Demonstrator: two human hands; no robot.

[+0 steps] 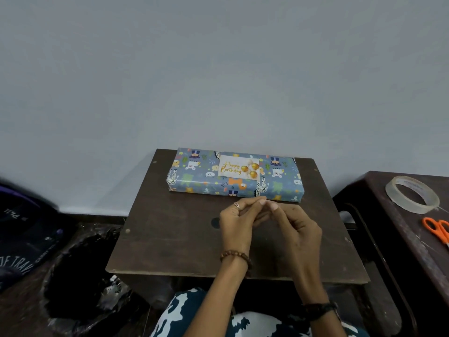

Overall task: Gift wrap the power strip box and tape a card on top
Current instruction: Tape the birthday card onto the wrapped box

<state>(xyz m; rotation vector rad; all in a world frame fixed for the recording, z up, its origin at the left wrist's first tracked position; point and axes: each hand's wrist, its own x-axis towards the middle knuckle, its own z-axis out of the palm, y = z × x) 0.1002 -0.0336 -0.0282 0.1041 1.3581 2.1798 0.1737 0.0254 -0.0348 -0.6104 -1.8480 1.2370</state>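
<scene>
The wrapped box (199, 177), in blue paper with animal prints, lies flat at the far end of the small dark wooden table (175, 229). A white "Happy Birthday" card (237, 167) with gold balloons rests on its top. My left hand (239, 222) and my right hand (295, 229) meet just in front of the box's near edge, fingertips pinched together. Whatever lies between the fingertips is too small or clear to make out; it may be a bit of tape.
A roll of clear tape (411, 194) and orange-handled scissors (437, 229) lie on a second dark table (398, 229) at the right. A bin lined with a black bag (80, 271) stands at the lower left, with a dark bag (21, 229) beside it. A plain wall rises behind.
</scene>
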